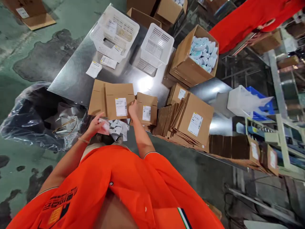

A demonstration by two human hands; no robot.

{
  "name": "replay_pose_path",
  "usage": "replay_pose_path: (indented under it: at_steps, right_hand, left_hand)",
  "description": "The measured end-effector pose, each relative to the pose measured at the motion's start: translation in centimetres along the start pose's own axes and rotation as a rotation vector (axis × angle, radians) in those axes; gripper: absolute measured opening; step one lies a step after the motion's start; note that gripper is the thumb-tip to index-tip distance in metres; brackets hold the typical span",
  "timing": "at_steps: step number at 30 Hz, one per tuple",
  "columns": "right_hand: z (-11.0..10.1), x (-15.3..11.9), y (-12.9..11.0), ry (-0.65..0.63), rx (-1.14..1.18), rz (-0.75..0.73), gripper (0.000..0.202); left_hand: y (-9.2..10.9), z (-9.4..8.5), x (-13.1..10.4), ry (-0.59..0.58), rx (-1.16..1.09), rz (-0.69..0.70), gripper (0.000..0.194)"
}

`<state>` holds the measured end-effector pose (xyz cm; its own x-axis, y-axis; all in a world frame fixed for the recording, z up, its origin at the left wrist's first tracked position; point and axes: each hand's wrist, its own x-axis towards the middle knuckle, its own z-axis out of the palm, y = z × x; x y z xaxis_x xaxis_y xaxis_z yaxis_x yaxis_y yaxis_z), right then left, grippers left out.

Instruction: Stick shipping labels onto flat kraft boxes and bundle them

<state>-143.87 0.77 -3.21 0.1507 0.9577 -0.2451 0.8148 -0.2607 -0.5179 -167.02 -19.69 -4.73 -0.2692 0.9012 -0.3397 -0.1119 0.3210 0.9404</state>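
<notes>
A flattened cardboard box point(111, 109) with a white label point(121, 107) lies at the table's front edge, its left flap spread out. My right hand point(133, 108) is closed at its right edge, fingers partly hidden. My left hand point(95, 124) is just below the left flap, index finger extended and the other fingers closed on a pale paper slip point(104, 127). Beside my right hand lies another labelled flat carton point(147, 108). Loose white paper scraps point(118, 128) are heaped below the box, between my hands.
Stacked flat cartons point(194, 119) line the table's front edge to the right. White plastic baskets point(157, 44), label stacks point(93, 69) and an open carton point(183, 65) of pale blue-white items stand behind. A plastic-lined bin point(35, 117) is at left. Another person's red garment point(252, 22) shows top right.
</notes>
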Motion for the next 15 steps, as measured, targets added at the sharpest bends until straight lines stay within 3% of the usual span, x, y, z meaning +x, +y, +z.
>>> replay_pose_path:
  at_steps: [4, 6, 7, 8, 11, 13, 15]
  right_hand:
    - [-8.5, 1.5, 5.6, 0.194, -0.152, 0.107, 0.05]
    - [-9.5, 0.5, 6.1, 0.238, -0.206, 0.029, 0.053]
    - [-8.7, -0.7, 5.7, 0.178, -0.179, -0.082, 0.055]
    - [-7.2, -2.3, 5.0, 0.032, -0.111, -0.23, 0.055]
    - [-0.3, -8.4, 2.5, -0.688, 0.217, -0.608, 0.032]
    - [3.8, -12.0, 1.3, -0.932, 0.374, -0.594, 0.019]
    - [6.1, -14.1, 0.6, -0.937, 0.491, -0.496, 0.019]
  left_hand:
    - [0.4, 0.4, -2.4, 0.0, -0.072, -0.085, 0.062]
    - [0.7, 0.8, -3.1, -0.012, -0.113, -0.105, 0.076]
    - [0.8, 1.1, -3.3, -0.003, -0.133, -0.098, 0.083]
    - [0.9, 1.3, -3.4, 0.026, -0.155, -0.082, 0.088]
    - [0.9, 1.2, -2.7, 0.212, -0.24, -0.039, 0.087]
    - [0.4, 0.2, -2.0, 0.375, -0.278, -0.062, 0.083]
    - [-0.3, -1.1, -1.7, 0.494, -0.261, -0.125, 0.078]
